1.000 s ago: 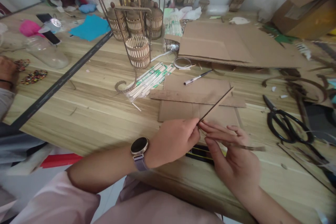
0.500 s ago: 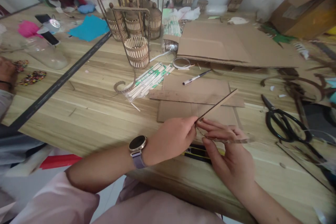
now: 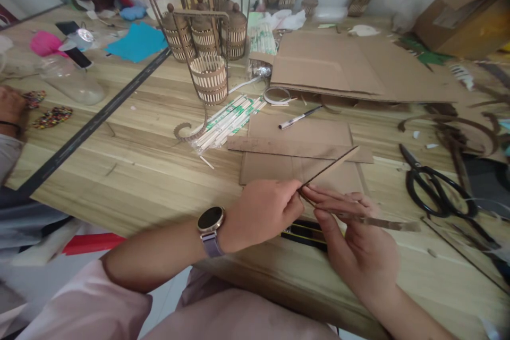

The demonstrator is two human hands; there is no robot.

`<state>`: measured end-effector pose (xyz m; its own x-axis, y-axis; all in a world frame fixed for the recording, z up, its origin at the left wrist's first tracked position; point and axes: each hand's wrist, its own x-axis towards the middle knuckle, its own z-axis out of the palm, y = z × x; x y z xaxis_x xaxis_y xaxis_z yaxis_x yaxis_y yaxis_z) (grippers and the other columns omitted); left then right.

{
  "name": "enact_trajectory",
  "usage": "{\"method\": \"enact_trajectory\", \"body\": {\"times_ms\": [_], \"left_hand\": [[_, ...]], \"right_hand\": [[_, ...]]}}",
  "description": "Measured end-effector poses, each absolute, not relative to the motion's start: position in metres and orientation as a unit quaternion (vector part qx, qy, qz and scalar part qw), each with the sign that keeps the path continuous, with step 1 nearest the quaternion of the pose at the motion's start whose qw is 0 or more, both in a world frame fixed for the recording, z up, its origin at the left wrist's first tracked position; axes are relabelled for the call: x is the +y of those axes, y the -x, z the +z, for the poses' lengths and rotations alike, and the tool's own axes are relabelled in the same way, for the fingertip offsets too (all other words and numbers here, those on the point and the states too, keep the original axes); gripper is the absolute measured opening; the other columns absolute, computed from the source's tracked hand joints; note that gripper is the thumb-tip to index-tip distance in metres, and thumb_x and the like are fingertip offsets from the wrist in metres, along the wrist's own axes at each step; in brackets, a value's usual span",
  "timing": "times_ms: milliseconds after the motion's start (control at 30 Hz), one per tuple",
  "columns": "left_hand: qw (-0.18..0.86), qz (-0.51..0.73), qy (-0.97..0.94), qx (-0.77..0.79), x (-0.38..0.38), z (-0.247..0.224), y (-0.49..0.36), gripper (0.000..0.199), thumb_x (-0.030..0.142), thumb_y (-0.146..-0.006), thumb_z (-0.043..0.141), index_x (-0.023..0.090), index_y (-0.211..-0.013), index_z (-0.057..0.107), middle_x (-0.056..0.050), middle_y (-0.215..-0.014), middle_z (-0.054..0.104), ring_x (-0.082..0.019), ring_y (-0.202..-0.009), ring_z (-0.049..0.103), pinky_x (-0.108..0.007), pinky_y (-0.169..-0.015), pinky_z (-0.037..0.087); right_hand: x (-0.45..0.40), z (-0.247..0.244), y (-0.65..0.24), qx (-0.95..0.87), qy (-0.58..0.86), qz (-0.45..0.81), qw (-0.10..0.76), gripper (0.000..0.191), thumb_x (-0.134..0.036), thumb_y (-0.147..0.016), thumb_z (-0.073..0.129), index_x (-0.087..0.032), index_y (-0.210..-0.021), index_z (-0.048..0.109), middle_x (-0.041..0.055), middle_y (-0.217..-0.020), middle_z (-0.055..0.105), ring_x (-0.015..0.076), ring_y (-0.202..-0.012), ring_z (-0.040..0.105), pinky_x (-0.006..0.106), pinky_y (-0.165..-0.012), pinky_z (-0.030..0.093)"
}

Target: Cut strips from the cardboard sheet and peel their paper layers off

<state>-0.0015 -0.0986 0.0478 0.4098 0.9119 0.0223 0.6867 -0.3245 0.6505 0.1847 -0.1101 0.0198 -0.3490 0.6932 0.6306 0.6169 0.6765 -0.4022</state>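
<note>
A thin brown cardboard strip (image 3: 332,166) is pinched at its lower end by my left hand (image 3: 266,212), which wears a watch on the wrist. The strip slants up and to the right over flat cardboard pieces (image 3: 303,130). Close beside it, my right hand (image 3: 358,241) holds the strip's other length between thumb and fingers, and this part sticks out to the right past the fingers. Both hands nearly touch at the bend. Under them, a black and yellow object (image 3: 305,234) is partly hidden.
Black scissors (image 3: 432,186) lie at the right. A pen (image 3: 299,117), packaged sticks (image 3: 227,122) and a small slatted basket (image 3: 209,79) stand or lie beyond the hands. Farther back are lidded baskets (image 3: 203,32) and a cardboard stack (image 3: 326,64). Another person's hand (image 3: 11,106) is at the left.
My right hand has moved slightly right and down, and more of the strip shows beyond its fingers. The upright end of the strip has tipped a little lower.
</note>
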Motion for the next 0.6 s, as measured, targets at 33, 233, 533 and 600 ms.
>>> {"method": "enact_trajectory", "body": {"times_ms": [33, 233, 533, 600], "left_hand": [[0.286, 0.203, -0.789, 0.504, -0.0983, 0.0476, 0.0019, 0.018, 0.015, -0.095, 0.045, 0.017, -0.082, 0.058, 0.000, -0.068, 0.060, -0.013, -0.062, 0.052, -0.027, -0.058, 0.029], [0.317, 0.234, -0.783, 0.481, -0.0953, 0.0470, 0.0043, 0.017, 0.015, -0.094, 0.046, 0.017, -0.086, 0.061, 0.001, -0.069, 0.061, -0.012, -0.062, 0.053, -0.025, -0.058, 0.032], [0.299, 0.217, -0.792, 0.487, -0.0951, 0.0477, 0.0021, 0.020, 0.017, -0.099, 0.043, 0.019, -0.082, 0.053, 0.001, -0.070, 0.060, -0.013, -0.062, 0.051, -0.027, -0.058, 0.030], [0.297, 0.207, -0.788, 0.499, -0.0952, 0.0490, 0.0021, 0.020, 0.018, -0.098, 0.045, 0.019, -0.079, 0.051, 0.001, -0.068, 0.058, -0.013, -0.061, 0.050, -0.027, -0.057, 0.029]], "right_hand": [[-0.1103, 0.0203, -0.1851, -0.819, 0.400, 0.050, 0.408, 0.008, -0.022, -0.100, 0.053, -0.024, -0.099, 0.061, 0.0035, -0.100, 0.080, 0.0217, -0.097, 0.076, 0.041, -0.086, 0.047], [-0.1105, 0.0219, -0.1844, -0.807, 0.402, 0.088, 0.424, 0.008, -0.021, -0.099, 0.053, -0.025, -0.102, 0.059, 0.0035, -0.102, 0.080, 0.0216, -0.100, 0.075, 0.041, -0.084, 0.050], [-0.1108, 0.0198, -0.1845, -0.822, 0.405, 0.030, 0.399, 0.009, -0.018, -0.100, 0.050, -0.024, -0.103, 0.056, 0.0064, -0.112, 0.079, 0.0226, -0.106, 0.074, 0.043, -0.089, 0.044], [-0.1116, 0.0191, -0.1832, -0.827, 0.402, 0.029, 0.392, 0.010, -0.019, -0.101, 0.048, -0.025, -0.103, 0.056, 0.0061, -0.113, 0.079, 0.0220, -0.105, 0.074, 0.042, -0.090, 0.044]]}}
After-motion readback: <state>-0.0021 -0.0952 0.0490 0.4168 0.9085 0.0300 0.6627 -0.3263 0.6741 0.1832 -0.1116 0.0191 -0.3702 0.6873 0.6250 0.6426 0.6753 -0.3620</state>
